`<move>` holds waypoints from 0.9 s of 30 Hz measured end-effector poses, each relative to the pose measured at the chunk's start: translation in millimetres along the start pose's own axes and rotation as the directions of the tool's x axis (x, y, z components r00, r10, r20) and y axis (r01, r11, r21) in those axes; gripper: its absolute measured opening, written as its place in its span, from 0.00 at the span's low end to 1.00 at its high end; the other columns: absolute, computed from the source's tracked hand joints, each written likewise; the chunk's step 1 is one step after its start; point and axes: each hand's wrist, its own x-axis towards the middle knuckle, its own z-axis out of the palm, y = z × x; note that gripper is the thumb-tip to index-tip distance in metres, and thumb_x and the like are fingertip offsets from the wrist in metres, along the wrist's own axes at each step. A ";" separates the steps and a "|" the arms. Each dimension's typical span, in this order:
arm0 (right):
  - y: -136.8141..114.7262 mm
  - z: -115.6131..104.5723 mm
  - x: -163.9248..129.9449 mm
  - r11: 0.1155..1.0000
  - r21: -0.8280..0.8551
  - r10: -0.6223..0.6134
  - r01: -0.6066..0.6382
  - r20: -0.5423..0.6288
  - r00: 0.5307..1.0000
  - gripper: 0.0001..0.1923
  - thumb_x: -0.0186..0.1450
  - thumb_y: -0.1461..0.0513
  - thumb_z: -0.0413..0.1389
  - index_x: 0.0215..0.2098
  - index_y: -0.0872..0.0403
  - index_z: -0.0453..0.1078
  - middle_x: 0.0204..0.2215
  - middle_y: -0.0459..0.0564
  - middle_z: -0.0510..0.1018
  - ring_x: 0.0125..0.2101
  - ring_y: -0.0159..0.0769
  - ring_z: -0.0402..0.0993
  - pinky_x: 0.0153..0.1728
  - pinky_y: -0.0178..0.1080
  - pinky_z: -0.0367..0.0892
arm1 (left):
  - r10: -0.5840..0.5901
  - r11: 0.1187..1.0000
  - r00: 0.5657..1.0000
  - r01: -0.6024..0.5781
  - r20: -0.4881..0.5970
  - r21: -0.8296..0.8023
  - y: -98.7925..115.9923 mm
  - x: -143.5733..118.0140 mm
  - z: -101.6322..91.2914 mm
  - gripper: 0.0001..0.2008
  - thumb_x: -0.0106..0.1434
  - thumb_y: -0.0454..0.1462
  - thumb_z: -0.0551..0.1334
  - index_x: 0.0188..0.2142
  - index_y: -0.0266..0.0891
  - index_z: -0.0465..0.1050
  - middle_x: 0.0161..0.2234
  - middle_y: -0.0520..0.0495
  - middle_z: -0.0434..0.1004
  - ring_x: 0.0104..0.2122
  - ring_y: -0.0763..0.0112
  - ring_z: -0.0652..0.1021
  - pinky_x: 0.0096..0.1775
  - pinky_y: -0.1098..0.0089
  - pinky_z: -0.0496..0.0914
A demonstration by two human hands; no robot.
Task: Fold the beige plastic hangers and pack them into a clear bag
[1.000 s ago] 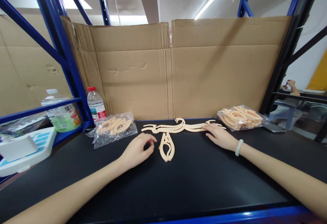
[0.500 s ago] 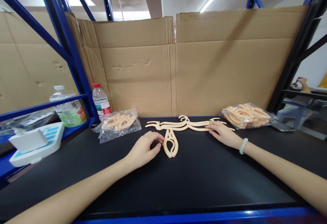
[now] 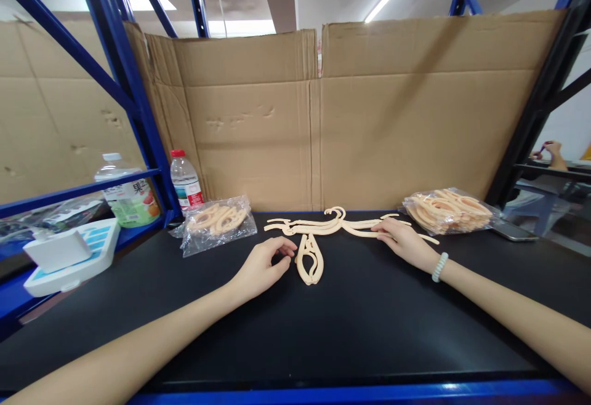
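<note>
Several beige plastic folding hangers (image 3: pixel 316 230) lie spread open near the back of the black table, overlapping, with their hooks towards the cardboard. My right hand (image 3: pixel 407 245) is closed on the right arm of one of these hangers, thumb and fingertips pinched about it. In front of them lies a folded hanger (image 3: pixel 319 264), its arms swung together into a teardrop shape. Just left of this one rests my left hand (image 3: pixel 263 268), fingers curved and thumb apart, with nothing in it. Its fingertips are close to the folded hanger; whether they touch I cannot tell.
Clear plastic bags of folded hangers lie at left (image 3: pixel 217 223) and right (image 3: pixel 447 211). A phone (image 3: pixel 514 231) is beside the right bag. A red-capped bottle (image 3: pixel 185 180), a juice bottle (image 3: pixel 132 202) and a white-blue device (image 3: pixel 74 260) stand left. Cardboard (image 3: pixel 249 134) walls the back.
The right arm of the hanger under my right hand now reaches farther right and lower, swung slightly towards me. My left hand has barely moved. The view has shifted slightly.
</note>
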 end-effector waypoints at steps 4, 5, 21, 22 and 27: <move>-5.3 -3.0 -0.6 1.000 -0.010 -0.012 0.012 -0.029 0.999 0.07 0.67 0.63 0.45 0.37 0.53 0.64 0.35 0.52 0.71 0.37 0.41 0.69 0.40 0.44 0.66 | -0.045 0.997 0.999 0.045 -0.007 -0.056 -0.6 0.2 0.6 0.11 0.55 0.32 0.56 0.38 0.38 0.71 0.35 0.48 0.77 0.37 0.67 0.76 0.42 0.65 0.69; -6.9 -4.1 -0.9 1.000 -0.008 -0.003 0.002 -0.040 0.999 0.07 0.67 0.63 0.45 0.37 0.53 0.64 0.35 0.52 0.71 0.36 0.40 0.69 0.39 0.44 0.67 | -0.053 0.996 0.999 0.052 -0.011 -0.073 -1.4 0.4 0.8 0.11 0.55 0.32 0.56 0.38 0.38 0.70 0.35 0.47 0.77 0.37 0.67 0.76 0.43 0.64 0.69; -37.3 -37.2 -1.8 0.998 -0.049 0.016 -0.031 -0.272 0.962 0.11 0.68 0.60 0.46 0.40 0.53 0.69 0.32 0.53 0.71 0.32 0.40 0.69 0.35 0.43 0.68 | -0.358 0.876 0.932 0.313 -0.059 -0.367 -2.9 2.4 1.0 0.28 0.56 0.38 0.59 0.57 0.38 0.58 0.57 0.38 0.64 0.47 0.62 0.74 0.52 0.59 0.66; -39.5 -37.6 -2.1 0.999 -0.045 0.011 -0.024 -0.264 0.964 0.11 0.68 0.60 0.45 0.39 0.53 0.69 0.33 0.53 0.71 0.33 0.40 0.69 0.36 0.44 0.68 | -0.362 0.873 0.930 0.314 -0.066 -0.374 -2.1 2.2 1.4 0.30 0.56 0.38 0.59 0.58 0.38 0.55 0.57 0.37 0.63 0.46 0.63 0.75 0.51 0.60 0.66; -56.1 -33.0 -5.4 0.997 -0.044 -0.063 0.055 -0.189 0.980 0.11 0.68 0.62 0.45 0.41 0.52 0.68 0.38 0.54 0.72 0.38 0.41 0.71 0.41 0.45 0.69 | -0.313 0.889 0.950 0.286 -0.020 -0.357 2.3 -1.7 5.2 0.36 0.57 0.38 0.59 0.62 0.36 0.46 0.48 0.39 0.71 0.41 0.63 0.77 0.46 0.61 0.69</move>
